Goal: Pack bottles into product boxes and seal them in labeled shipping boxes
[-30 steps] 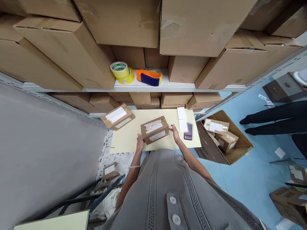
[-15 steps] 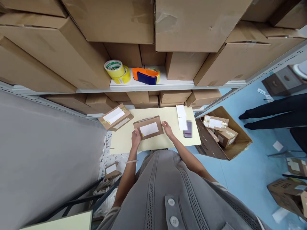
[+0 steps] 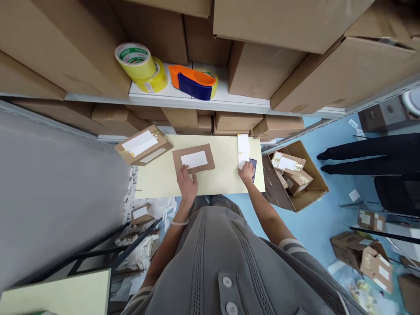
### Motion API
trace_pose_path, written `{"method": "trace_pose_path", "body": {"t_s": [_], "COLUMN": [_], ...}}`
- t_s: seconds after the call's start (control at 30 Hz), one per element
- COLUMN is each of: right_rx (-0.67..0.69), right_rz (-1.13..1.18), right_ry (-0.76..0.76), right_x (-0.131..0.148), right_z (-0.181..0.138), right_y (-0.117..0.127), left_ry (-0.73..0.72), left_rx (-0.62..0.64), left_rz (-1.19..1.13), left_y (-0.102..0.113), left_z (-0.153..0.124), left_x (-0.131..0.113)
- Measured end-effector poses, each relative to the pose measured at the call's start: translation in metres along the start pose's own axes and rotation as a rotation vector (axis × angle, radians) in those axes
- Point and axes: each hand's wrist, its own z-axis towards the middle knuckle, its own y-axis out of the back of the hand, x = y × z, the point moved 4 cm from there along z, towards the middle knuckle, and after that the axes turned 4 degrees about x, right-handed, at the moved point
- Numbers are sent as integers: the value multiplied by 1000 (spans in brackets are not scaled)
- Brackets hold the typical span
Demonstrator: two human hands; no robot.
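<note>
A small brown cardboard box [image 3: 208,162] with a white label [image 3: 194,159] lies flat on the pale yellow tabletop [image 3: 223,183]. My left hand [image 3: 187,186] rests at its near left edge, fingers spread, the tips touching the box by the label. Farther right, my right hand [image 3: 246,171] reaches over the lower end of a strip of white labels [image 3: 243,144], its fingers extended and resting on it. Partly under that hand is a dark phone [image 3: 253,163]. Another labelled carton [image 3: 142,146] sits tilted at the table's left end.
Tape rolls [image 3: 138,65] and an orange and blue tape dispenser [image 3: 193,82] stand on the shelf [image 3: 243,101] among large cartons. Right of the table, an open carton [image 3: 315,183] holds several parcels. A person's dark-clothed legs [image 3: 367,148] are at the far right.
The box has gone from being held by both hands to lying on the table. My right hand has left it and moved right to the labels and phone. My left hand has loosened. The view has shifted.
</note>
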Motion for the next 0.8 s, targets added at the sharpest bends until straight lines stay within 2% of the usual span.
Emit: {"method": "trace_pose_path", "body": {"t_s": [0.17, 0.37, 0.43, 0.53, 0.63, 0.7, 0.8], "right_rx": [-51, 16, 5, -35, 19, 63, 112], "right_rz": [-100, -43, 12, 225, 424, 498, 643], "right_ry": [-6, -163, -191, -210, -241, -254, -267], "right_x": [2, 13, 15, 12, 1, -8, -17], "right_z": [50, 87, 91, 93, 90, 82, 61], "right_y": [14, 9, 8, 13, 20, 25, 29], "left_ry": [-69, -65, -54, -40, -38, -36, 22], "left_rx": [158, 278, 291, 288, 315, 368, 489], "left_rz": [56, 89, 95, 86, 22, -58, -250], "left_y": [-15, -19, -19, -17, -21, -29, -54], "left_z": [-25, -42, -45, -46, -43, -37, -19], "left_x": [-17, -10, -6, -4, -9, -15, -32]}}
